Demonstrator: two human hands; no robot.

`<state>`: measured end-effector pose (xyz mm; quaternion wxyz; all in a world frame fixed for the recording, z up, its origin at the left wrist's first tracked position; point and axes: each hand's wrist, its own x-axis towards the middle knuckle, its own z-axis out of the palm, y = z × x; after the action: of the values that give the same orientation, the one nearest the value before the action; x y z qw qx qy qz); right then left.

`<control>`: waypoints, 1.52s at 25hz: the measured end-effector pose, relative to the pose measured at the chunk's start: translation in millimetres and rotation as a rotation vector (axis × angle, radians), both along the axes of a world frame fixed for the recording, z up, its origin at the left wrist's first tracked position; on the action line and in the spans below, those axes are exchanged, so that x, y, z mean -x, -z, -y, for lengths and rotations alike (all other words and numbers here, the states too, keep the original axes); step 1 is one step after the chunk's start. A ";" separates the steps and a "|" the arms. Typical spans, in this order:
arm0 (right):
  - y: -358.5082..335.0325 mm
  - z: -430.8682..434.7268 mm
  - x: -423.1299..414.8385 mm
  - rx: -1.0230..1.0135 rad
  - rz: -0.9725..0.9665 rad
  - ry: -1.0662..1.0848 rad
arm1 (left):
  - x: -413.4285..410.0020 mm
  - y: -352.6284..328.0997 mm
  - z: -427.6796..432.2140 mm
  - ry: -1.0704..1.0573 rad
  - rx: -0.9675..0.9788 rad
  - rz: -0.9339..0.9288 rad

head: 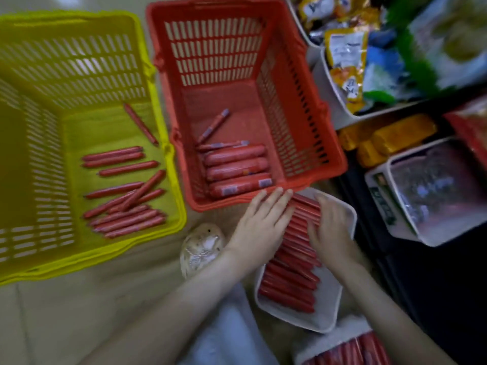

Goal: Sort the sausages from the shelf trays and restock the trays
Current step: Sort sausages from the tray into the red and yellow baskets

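A white tray on the floor holds a row of several thin red sausages. My left hand lies flat with straight fingers on the sausages' left ends. My right hand rests on their right ends at the tray's far side, fingers slightly bent and blurred. The yellow basket holds several thin red sausages. The red basket holds three thick sausages and a couple of thin ones with purple labels.
A second white tray of red sausages sits at the bottom edge. A clear bagged item lies on the floor beside my left wrist. Shelf trays with snack packets and yellow packs stand on the right.
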<state>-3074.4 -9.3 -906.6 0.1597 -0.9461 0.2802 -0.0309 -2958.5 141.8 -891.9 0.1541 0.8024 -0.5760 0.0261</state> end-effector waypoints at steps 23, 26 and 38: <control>107.0 7.2 44.8 -0.489 -0.535 0.152 | 25.3 92.0 0.9 0.084 -0.241 -0.576; 57.2 -3.9 39.9 -0.743 -0.236 0.393 | 19.8 59.4 3.5 -0.104 -0.133 -0.874; -248.4 -70.8 18.9 -1.772 0.694 0.445 | 21.8 -218.3 -11.9 -0.003 -0.072 -1.887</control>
<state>-3093.4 61.5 -658.3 0.8771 -0.3470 0.3115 -0.1152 -2980.3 153.8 -673.6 0.5319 0.4973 -0.2127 -0.6516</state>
